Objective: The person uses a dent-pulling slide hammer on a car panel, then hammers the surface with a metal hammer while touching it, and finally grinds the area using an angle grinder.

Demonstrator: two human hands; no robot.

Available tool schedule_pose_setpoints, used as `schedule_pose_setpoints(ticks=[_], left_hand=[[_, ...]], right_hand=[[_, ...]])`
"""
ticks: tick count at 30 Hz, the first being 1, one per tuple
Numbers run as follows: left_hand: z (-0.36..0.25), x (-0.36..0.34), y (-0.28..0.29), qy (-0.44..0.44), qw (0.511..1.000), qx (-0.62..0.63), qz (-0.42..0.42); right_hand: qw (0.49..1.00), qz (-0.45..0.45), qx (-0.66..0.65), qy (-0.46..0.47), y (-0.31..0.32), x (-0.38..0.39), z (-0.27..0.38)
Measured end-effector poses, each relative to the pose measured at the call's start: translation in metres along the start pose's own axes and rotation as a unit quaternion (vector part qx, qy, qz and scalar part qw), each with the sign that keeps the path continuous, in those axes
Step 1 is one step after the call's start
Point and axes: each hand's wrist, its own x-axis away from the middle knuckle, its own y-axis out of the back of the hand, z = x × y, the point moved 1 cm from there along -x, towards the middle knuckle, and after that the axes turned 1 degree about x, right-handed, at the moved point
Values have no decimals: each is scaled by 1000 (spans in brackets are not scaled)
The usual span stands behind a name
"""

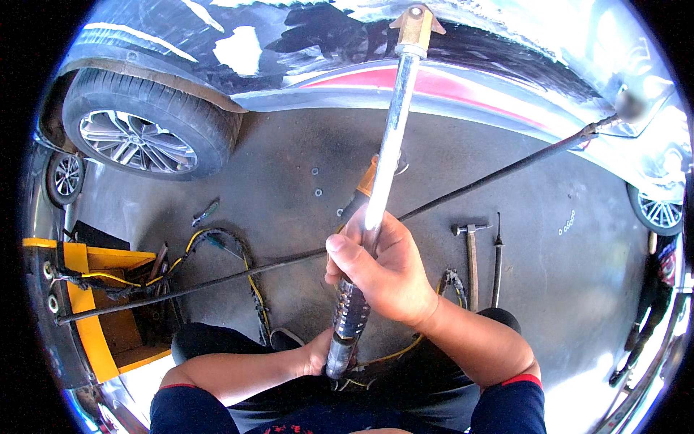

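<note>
A slide hammer with a chrome rod point(394, 130) slants up in front of me toward the side of the car. On its far end sits a brass-coloured claw head point(417, 25), which overlaps the dark body panel; I cannot tell if it touches it. My right hand point(394, 271) is closed round the rod just above the black ribbed grip point(350, 311). Lower down, my left hand point(316, 356) is at the grip's near end, its fingers curled behind it and mostly hidden. Behind the rod shows part of an orange and black tool point(367, 177).
A long dark bar or cable point(499, 173) crosses from the yellow cart point(90, 311) to the car's side. On the floor lie a hammer point(473, 267), a thin rod tool point(498, 260), several small rings and a yellow-striped cable point(249, 278). A car wheel point(137, 141) stands at upper left.
</note>
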Motion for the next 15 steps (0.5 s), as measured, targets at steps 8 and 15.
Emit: schedule_pose_setpoints(ticks=[8,15], left_hand=[[7,-4,16,-9,999,-28,30],[-15,4,-9,-29,997,-35,-63]], right_hand=[[1000,19,2,-19,2,-1,0],[999,-6,16,30,-1,-20,12]])
